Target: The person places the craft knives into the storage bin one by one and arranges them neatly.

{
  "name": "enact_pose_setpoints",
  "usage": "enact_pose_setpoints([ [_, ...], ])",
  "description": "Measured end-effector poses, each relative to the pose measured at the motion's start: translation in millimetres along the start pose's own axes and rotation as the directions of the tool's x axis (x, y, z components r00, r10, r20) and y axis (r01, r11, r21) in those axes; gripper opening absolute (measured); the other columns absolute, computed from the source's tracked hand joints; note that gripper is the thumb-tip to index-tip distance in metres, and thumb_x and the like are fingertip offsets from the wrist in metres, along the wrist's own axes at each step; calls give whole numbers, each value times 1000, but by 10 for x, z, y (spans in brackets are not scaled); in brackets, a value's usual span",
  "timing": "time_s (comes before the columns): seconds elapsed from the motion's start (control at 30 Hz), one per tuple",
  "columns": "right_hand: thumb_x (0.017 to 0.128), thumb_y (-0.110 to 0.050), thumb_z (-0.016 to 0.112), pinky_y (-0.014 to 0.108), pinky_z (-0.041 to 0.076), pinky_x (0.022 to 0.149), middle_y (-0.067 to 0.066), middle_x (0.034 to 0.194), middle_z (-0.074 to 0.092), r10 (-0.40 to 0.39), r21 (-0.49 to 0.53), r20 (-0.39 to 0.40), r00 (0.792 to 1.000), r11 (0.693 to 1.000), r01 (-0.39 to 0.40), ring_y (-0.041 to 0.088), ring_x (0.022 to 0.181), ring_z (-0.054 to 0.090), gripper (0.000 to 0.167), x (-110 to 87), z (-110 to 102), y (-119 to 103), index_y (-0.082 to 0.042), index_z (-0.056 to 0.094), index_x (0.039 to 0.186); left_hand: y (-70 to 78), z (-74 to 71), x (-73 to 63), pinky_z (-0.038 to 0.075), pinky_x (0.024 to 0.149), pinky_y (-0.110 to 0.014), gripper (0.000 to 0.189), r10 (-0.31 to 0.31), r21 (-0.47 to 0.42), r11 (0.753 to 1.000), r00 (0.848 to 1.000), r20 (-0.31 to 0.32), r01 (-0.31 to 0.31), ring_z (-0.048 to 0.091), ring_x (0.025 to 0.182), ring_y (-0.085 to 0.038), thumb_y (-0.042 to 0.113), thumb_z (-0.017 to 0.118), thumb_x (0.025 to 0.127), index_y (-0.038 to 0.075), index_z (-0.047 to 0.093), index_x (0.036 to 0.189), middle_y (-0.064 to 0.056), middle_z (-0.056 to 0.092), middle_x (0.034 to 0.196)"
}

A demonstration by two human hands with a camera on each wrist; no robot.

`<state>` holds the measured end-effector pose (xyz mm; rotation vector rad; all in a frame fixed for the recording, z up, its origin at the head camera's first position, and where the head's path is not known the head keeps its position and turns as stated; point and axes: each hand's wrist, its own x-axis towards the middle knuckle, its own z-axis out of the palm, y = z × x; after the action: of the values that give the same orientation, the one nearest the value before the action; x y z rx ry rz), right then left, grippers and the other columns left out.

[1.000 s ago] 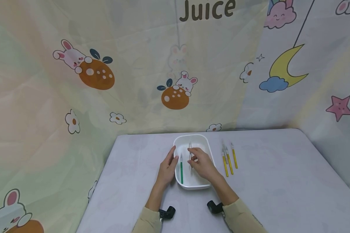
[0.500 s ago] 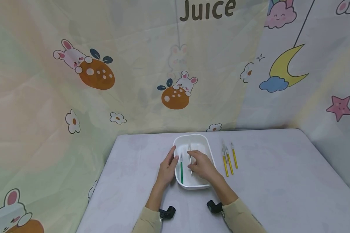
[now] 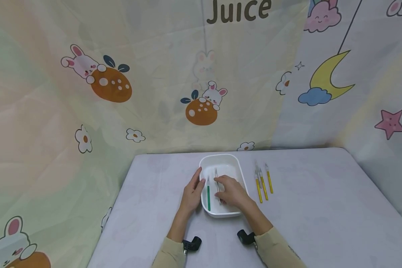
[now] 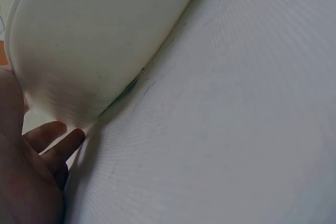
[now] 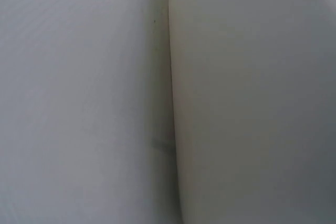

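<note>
A white tray (image 3: 217, 214) stands on the table, turned lengthwise away from me. My left hand (image 3: 191, 193) rests against its left side, thumb at the rim; in the left wrist view, fingers (image 4: 65, 148) touch the outer wall low down. Inside the tray, my right hand (image 3: 232, 191) holds a slim silver pen-like tool (image 3: 217, 186) between thumb and index finger; part of it is hidden by the hand. To its left lies a green pen-like tool (image 3: 209, 197) with a pale tip, roughly parallel to the silver one. The right wrist view shows only the tray's outer wall (image 5: 247, 103) and tablecloth.
Right of the tray lie several slim yellow pen-like tools (image 3: 270, 182) with pale tips, close together, with a silver one among them. A white cloth covers the table (image 3: 315, 208). Behind it hangs a printed cloth backdrop (image 3: 160, 93).
My right hand has drawn slightly nearer to me, and the silver tool has shifted with it, its far tip now a little to the left. The left hand and the tray stay put.
</note>
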<state>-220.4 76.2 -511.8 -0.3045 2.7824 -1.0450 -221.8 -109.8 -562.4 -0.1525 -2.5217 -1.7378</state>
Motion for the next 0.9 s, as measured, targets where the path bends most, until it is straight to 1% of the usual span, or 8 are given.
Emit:
enact_pose_setpoints([
  [0.13, 85, -13, 86, 25, 53, 69, 13, 140, 65, -14, -11, 41, 999, 1000, 15, 22, 105, 65, 58, 0, 13, -10, -9, 66, 140, -3, -2, 0, 35, 125, -50, 54, -6, 1, 1000, 1000, 5, 6, 40, 153, -22, 52, 49, 108, 41, 38, 160, 9, 39, 166],
  [0.27, 84, -12, 86, 31, 54, 77, 14, 136, 66, -30, -11, 77, 997, 999, 31, 21, 100, 64, 59, -2, 16, -5, -6, 65, 140, -8, -2, 5, 36, 124, -50, 53, -12, 9, 1000, 1000, 4, 12, 42, 152, -22, 51, 50, 108, 44, 38, 159, 9, 40, 165],
  [0.4, 85, -13, 86, 35, 54, 83, 15, 136, 65, -47, -16, 108, 993, 999, 49, 20, 88, 66, 61, -10, 13, -4, -2, 64, 141, -10, -4, 5, 36, 124, -51, 53, -16, 14, 1000, 1000, 1, 16, 43, 152, -23, 51, 50, 107, 44, 39, 159, 8, 41, 165],
  [0.5, 86, -13, 86, 38, 55, 87, 15, 136, 65, -56, -14, 118, 991, 998, 58, 22, 91, 67, 61, -17, 12, -15, -2, 63, 141, -15, -5, 3, 36, 124, -50, 53, -26, 17, 1000, 1000, 4, 26, 42, 152, -21, 52, 50, 107, 45, 38, 158, 10, 40, 165],
  [0.6, 86, -14, 86, 40, 53, 96, 16, 137, 64, -68, -23, 119, 991, 997, 72, 25, 105, 62, 62, -18, 4, -27, -1, 63, 141, -19, -4, 5, 35, 125, -48, 53, -30, 15, 999, 1000, 8, 30, 41, 153, -20, 52, 50, 107, 45, 38, 159, 12, 39, 165],
  [0.67, 86, -14, 86, 40, 52, 96, 17, 138, 63, -73, -24, 130, 989, 997, 77, 25, 105, 63, 62, -19, 3, -28, -1, 62, 142, -20, -4, 8, 35, 125, -48, 54, -30, 16, 999, 1000, 8, 30, 40, 153, -20, 52, 49, 107, 44, 37, 159, 12, 38, 166],
  [0.77, 86, -13, 85, 35, 57, 85, 18, 141, 60, -81, -11, 157, 984, 996, 84, 19, 87, 67, 64, -17, 5, -19, -1, 60, 144, -21, -2, 12, 35, 125, -48, 53, -28, 15, 999, 1000, 9, 28, 40, 153, -19, 51, 49, 108, 44, 37, 159, 12, 38, 166],
  [0.9, 87, -12, 85, 27, 55, 67, 19, 143, 57, -98, 8, 182, 978, 995, 99, 9, 64, 62, 64, -16, 11, -2, 0, 59, 144, -25, 2, 16, 35, 125, -48, 52, -27, 13, 1000, 1000, 9, 27, 40, 153, -20, 50, 49, 108, 46, 37, 159, 12, 38, 166],
])
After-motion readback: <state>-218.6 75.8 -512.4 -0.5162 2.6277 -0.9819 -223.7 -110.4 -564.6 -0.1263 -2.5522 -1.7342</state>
